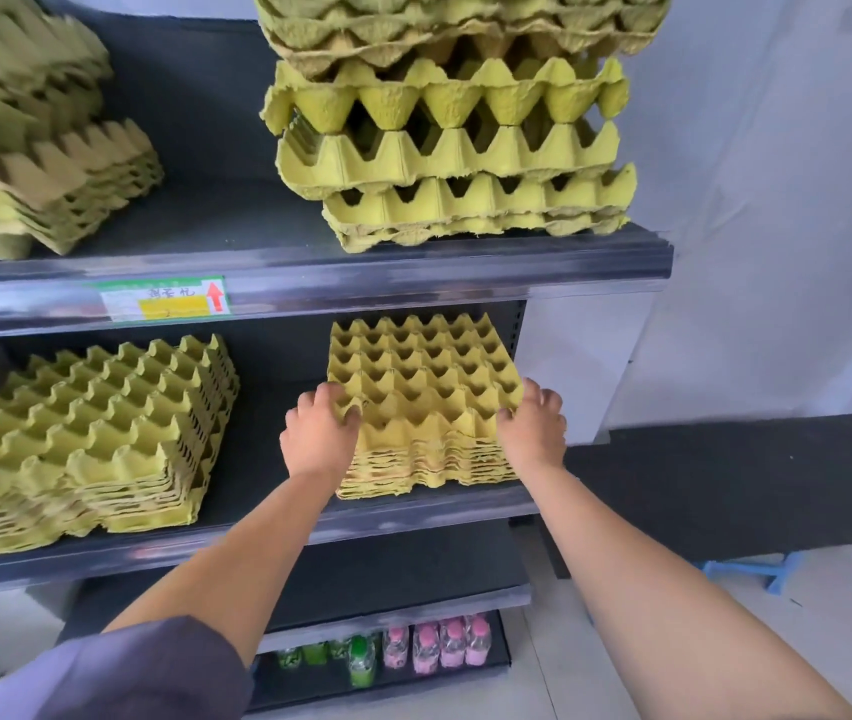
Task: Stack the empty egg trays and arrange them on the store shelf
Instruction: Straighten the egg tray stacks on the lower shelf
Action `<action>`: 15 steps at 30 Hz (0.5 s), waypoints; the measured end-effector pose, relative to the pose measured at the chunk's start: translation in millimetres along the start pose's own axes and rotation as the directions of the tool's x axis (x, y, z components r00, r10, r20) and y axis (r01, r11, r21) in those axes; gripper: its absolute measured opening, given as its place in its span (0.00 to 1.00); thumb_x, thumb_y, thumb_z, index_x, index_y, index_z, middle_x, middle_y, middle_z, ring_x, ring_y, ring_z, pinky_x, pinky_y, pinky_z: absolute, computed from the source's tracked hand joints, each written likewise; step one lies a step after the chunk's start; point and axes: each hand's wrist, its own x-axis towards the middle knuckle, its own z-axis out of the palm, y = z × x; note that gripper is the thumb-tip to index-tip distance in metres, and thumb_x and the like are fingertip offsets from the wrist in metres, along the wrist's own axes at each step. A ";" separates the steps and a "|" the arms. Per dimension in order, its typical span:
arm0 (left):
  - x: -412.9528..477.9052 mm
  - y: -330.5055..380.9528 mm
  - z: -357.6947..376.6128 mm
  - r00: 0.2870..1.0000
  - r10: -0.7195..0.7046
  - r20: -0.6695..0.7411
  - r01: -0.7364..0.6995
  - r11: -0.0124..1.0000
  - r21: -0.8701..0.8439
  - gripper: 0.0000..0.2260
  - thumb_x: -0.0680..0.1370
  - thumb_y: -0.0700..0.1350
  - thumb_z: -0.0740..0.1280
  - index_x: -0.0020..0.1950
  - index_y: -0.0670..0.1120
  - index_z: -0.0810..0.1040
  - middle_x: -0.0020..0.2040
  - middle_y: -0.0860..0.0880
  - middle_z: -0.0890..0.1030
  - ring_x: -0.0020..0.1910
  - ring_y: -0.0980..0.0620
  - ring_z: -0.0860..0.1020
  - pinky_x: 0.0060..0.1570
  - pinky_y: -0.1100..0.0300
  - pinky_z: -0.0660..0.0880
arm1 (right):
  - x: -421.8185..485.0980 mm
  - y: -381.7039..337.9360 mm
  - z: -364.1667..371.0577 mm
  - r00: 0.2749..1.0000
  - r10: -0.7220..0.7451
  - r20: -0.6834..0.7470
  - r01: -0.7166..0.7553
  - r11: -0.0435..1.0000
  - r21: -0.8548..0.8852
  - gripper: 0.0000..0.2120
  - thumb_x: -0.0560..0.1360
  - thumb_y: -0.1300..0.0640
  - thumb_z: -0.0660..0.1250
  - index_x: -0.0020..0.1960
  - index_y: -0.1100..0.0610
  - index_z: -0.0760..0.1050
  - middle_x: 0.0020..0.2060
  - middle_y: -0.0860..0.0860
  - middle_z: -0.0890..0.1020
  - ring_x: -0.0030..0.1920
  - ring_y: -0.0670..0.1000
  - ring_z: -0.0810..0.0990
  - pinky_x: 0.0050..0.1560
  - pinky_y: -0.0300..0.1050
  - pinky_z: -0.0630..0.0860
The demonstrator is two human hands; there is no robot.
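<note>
My left hand [317,428] curls its fingers over the near left corner of the tray stack [424,387], and my right hand [533,428] grips the near right corner. The stack sits at the right end of the middle shelf [413,517], near its front edge. A bigger stack [81,433] lies well apart to the left. Low down, bottles [439,644] stand in a row.

I have both arms stretched forward, forearms bare, a grey sleeve [117,672] on the left upper arm. My left hand [319,431] curls its fingers over the near left corner of the tray stack [424,387]; my right hand [533,428] clasps the near right corner, thumb in front.
</note>
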 end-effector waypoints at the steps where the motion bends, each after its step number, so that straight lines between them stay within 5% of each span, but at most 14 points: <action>1: -3.3 2.7 -7.8 1.000 0.019 -0.014 -0.019 1.000 0.008 0.14 0.79 0.49 0.61 0.64 0.48 0.71 0.62 0.45 0.74 0.60 0.42 0.70 0.57 0.48 0.68 | -3.8 -3.7 -5.5 0.999 -0.039 -0.005 0.039 0.999 -0.023 0.23 0.79 0.52 0.61 0.72 0.54 0.61 0.70 0.58 0.63 0.66 0.62 0.68 0.58 0.56 0.73; 7: -33.2 20.2 -55.3 0.994 0.093 -0.055 -0.090 0.994 0.061 0.09 0.79 0.47 0.60 0.57 0.50 0.75 0.56 0.49 0.78 0.55 0.46 0.73 0.50 0.53 0.66 | -32.1 -12.1 -46.2 0.941 -0.331 -0.068 0.315 0.931 -0.184 0.18 0.79 0.47 0.58 0.67 0.51 0.68 0.63 0.54 0.73 0.62 0.58 0.72 0.56 0.53 0.75; 15: -84.8 36.7 -131.4 0.956 0.259 -0.137 -0.213 0.935 0.283 0.11 0.79 0.54 0.59 0.51 0.50 0.77 0.47 0.52 0.80 0.50 0.48 0.76 0.54 0.52 0.68 | -76.5 -43.3 -96.4 0.735 -0.654 -0.179 0.619 0.755 -0.217 0.16 0.79 0.46 0.58 0.60 0.52 0.76 0.58 0.51 0.79 0.58 0.55 0.74 0.55 0.49 0.71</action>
